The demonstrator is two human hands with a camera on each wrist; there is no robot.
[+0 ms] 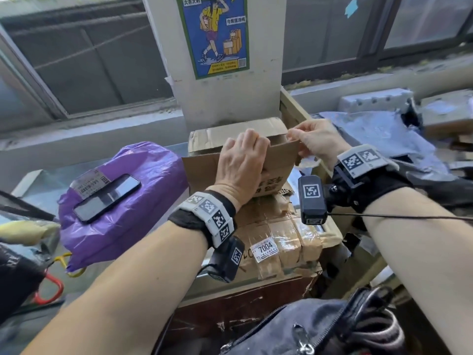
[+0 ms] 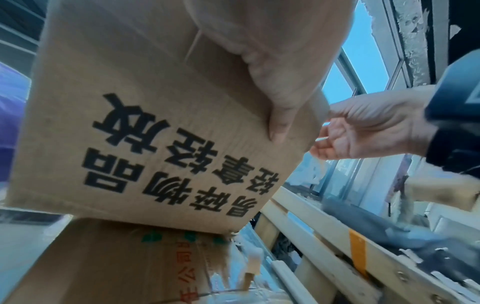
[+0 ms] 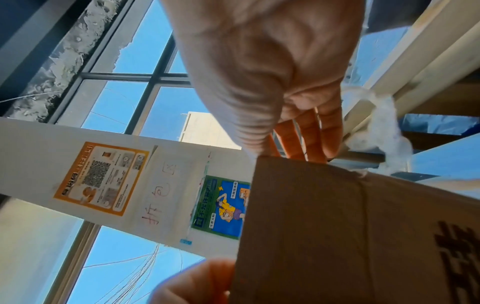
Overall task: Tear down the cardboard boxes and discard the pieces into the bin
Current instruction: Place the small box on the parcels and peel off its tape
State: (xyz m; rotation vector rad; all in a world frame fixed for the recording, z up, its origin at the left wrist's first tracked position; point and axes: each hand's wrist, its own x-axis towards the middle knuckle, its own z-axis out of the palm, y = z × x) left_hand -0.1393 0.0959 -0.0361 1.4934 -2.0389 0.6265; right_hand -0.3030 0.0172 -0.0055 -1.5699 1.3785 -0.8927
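Note:
A brown cardboard box (image 1: 279,160) printed with black characters stands on a taped carton (image 1: 279,242). My left hand (image 1: 243,162) grips the box's near top edge, fingers curled over the rim and thumb (image 2: 280,102) pressed on the printed face (image 2: 130,123). My right hand (image 1: 314,142) is at the box's right top corner and pinches a crumpled strip of clear tape (image 1: 307,162). In the right wrist view the tape strip (image 3: 384,127) hangs beside the fingers of my right hand (image 3: 272,72), still attached at the box's corner (image 3: 337,236).
A purple plastic parcel (image 1: 143,175) with a phone (image 1: 107,197) on it lies to the left. Grey plastic mailers (image 1: 384,134) pile up to the right behind a wooden frame (image 1: 294,111). A pillar with a poster (image 1: 215,34) stands behind; a dark bag (image 1: 320,329) lies below.

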